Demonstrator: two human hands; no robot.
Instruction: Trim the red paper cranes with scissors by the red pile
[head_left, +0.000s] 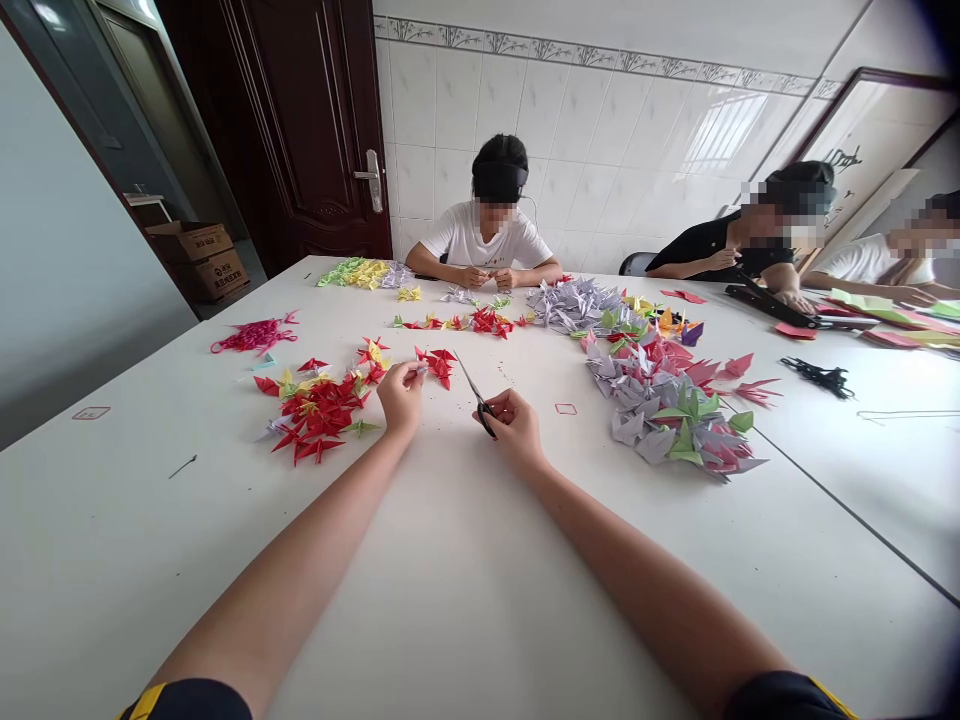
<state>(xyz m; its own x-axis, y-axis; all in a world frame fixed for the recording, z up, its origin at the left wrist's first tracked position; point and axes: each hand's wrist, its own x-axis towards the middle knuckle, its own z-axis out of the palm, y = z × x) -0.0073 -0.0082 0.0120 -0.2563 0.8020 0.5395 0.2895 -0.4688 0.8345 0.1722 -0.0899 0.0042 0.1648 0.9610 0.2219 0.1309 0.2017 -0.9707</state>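
Observation:
My right hand is wrapped round the black handles of a pair of scissors, whose thin blades point away and to the left. My left hand is closed in a pinch; a small pale bit shows at the fingertips, too small to name. Just beyond those fingertips lie red folded paper cranes. Left of the same hand spreads a heap of red and yellow paper cranes. The scissor tips are near the red cranes, apart from the left fingers.
A large pile of lilac, pink and green cranes lies on the right of the white table. Pink cord is bundled at left, black cord at right. A person sits opposite, two more at far right near coloured paper sheets.

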